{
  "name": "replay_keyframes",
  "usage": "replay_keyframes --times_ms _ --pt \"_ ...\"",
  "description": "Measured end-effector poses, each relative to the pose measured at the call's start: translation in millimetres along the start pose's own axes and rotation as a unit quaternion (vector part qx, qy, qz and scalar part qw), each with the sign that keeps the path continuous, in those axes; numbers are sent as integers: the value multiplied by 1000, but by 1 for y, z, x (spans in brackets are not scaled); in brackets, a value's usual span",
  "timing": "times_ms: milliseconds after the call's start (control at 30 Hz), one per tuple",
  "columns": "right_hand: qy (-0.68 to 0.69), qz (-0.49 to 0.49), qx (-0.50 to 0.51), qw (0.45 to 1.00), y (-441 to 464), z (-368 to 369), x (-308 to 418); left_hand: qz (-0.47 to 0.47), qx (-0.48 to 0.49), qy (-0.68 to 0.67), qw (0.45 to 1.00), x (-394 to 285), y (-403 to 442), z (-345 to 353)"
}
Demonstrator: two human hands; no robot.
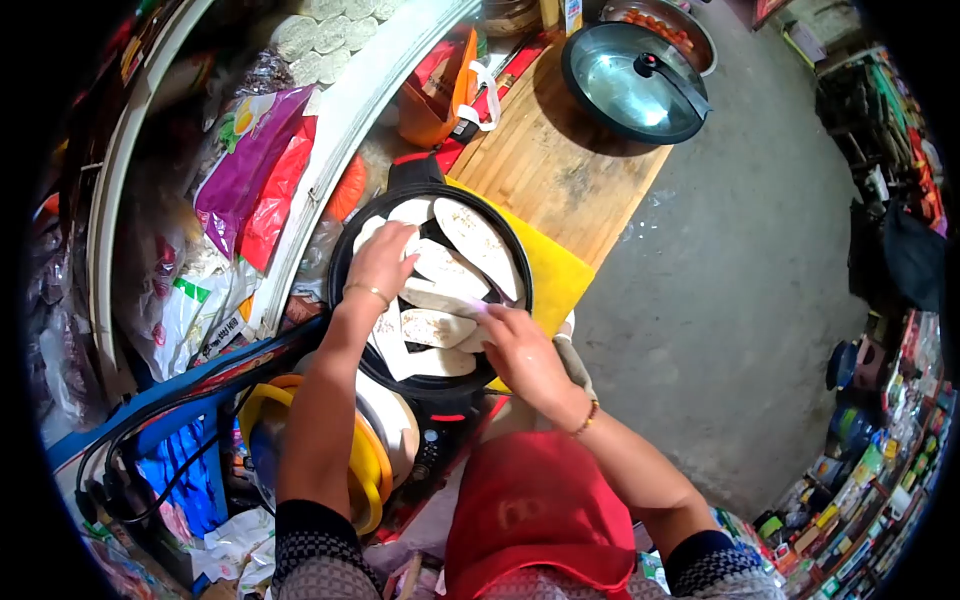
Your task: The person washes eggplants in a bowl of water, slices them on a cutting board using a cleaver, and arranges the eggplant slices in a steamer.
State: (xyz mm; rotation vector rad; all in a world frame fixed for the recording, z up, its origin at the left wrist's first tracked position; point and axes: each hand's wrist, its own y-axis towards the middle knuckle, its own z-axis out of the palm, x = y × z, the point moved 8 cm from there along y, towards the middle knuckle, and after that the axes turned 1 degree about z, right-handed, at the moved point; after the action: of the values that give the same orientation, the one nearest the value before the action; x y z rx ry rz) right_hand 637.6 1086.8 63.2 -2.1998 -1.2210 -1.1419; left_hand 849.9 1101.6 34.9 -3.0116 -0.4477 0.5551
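Observation:
A round black electric pan [337, 290] holds several long, flat pieces of white dough [478, 240], some dotted with brown seeds. At the pan's left side, my left hand [380, 265] rests on dough with thumb and fingers apart. My right hand [520, 350] is over the right rim, its fingers closed on the end of an oblong dough piece [440, 297] lying across the middle. The hands partly cover the pieces under them.
Under the pan's right side lies a yellow board [560, 275], beside a wooden tabletop [560, 170]. A glass lid [635, 85] and a metal bowl [700, 40] stand farther back. Left is a white-framed case [330, 150]; a red cap [540, 510] shows below.

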Motion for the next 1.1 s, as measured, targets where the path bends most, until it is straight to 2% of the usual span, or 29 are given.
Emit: replay_keyframes --times_ms 67,100,133,167,200,267,333,400,567,667,733,800,867,933,1000,1033,1067,1100 --pt "-67 -27 12 997 18 18 12 -184 65 123 973 37 -29 -7" --pt "-65 -26 7 998 27 27 9 -255 125 138 949 49 -45 -5" --pt "-138 -14 33 990 35 44 1 -325 182 154 915 60 -64 -5" --pt "-211 -2 58 976 41 60 -8 -343 200 129 909 66 -76 2" --pt "-209 -3 55 976 45 67 -9 -362 219 102 900 72 -89 14" --pt "-250 27 76 965 49 80 -19 -352 186 30 917 65 -101 28" --pt "-264 18 58 963 52 80 -19 -363 180 33 914 58 -105 38" --pt "-261 51 97 959 53 85 -28 -373 184 20 909 60 -106 51" --pt "-232 120 114 959 47 83 -44 -359 130 13 924 56 -92 54" --pt "-211 103 76 969 40 73 -36 -326 89 -39 940 68 -86 66" --pt "-175 93 70 978 34 64 -26 -265 9 -30 964 61 -78 55" --pt "-141 83 65 984 23 55 -24 -257 24 3 966 58 -77 53" --pt "-62 54 -11 997 13 37 -20 -252 69 43 964 54 -76 50" --pt "-53 67 8 996 10 40 -27 -268 83 35 959 51 -76 46" --pt "-88 -5 -16 996 14 40 -17 -128 -22 121 984 20 -61 21" --pt "-117 -41 -65 990 19 36 -6 -91 -22 75 993 9 -54 19" --pt "-117 -41 -66 990 24 41 -7 -90 -22 75 993 2 -49 18" --pt "-105 -8 -11 994 29 54 -14 -16 -21 91 995 -19 -42 16"
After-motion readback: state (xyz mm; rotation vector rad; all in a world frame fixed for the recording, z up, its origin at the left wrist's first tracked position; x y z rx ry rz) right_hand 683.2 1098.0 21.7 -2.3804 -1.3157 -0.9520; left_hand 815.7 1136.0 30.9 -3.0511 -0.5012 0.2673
